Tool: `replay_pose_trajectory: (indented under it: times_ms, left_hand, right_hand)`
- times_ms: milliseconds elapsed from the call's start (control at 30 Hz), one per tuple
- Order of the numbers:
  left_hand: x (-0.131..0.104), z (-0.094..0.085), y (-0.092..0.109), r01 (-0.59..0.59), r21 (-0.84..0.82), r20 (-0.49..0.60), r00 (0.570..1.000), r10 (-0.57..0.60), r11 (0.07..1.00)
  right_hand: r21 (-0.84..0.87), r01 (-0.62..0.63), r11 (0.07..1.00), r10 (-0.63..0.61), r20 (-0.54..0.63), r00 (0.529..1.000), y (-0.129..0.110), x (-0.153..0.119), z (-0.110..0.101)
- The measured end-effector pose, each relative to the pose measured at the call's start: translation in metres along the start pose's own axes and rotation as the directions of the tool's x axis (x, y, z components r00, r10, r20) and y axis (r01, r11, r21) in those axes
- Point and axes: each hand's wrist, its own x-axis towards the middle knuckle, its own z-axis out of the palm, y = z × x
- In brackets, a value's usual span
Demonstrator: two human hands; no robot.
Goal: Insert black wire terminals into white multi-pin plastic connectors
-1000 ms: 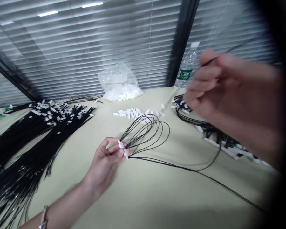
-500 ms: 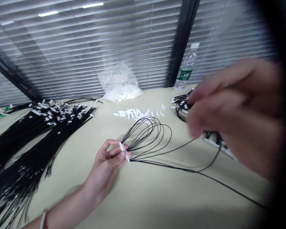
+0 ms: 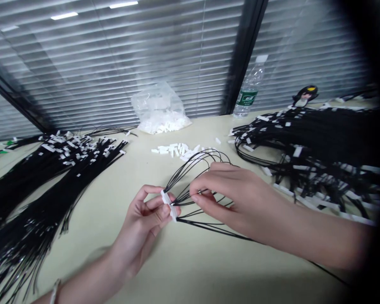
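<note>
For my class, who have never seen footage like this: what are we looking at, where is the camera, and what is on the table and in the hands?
This is one view from a camera worn on a person's head, looking down at their own bare hands. The left hand pinches a small white connector with thin black wires looping out of it. The right hand grips those wires close beside the connector. On the pale table lie wire bundles at left, another heap at right, loose white connectors, a bag of them and a water bottle.
</note>
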Motion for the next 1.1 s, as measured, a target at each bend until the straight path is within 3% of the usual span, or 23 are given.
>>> replay_pose_trajectory:
  times_ms: [367, 767, 967, 1033, 1100]
  left_hand:
    - [0.000, 0.001, -0.001, 0.010, 0.006, 0.008, 1.000, -0.010, 1.000]
    - [-0.001, 0.003, -0.004, -0.012, 0.062, 0.023, 1.000, 0.011, 0.998]
    - [0.000, 0.004, -0.006, -0.035, 0.083, 0.018, 0.999, 0.033, 0.996]
    - [0.000, 0.003, -0.004, -0.042, 0.074, 0.018, 0.999, 0.040, 0.996]
    - [0.000, 0.001, -0.002, -0.046, 0.063, 0.024, 0.999, 0.044, 0.997]
  right_hand:
    - [-0.074, 0.018, 0.997, -0.015, 0.034, 0.999, -0.003, -0.003, 0.001]
    - [-0.098, 0.160, 0.982, -0.155, 0.058, 0.986, -0.003, -0.006, 0.014]
    - [-0.255, 0.289, 0.923, -0.257, 0.150, 0.955, 0.000, -0.008, 0.018]
    - [-0.281, 0.277, 0.919, -0.239, 0.164, 0.957, 0.005, -0.005, 0.013]
    - [-0.302, 0.182, 0.936, -0.143, 0.146, 0.979, 0.016, 0.001, 0.004]
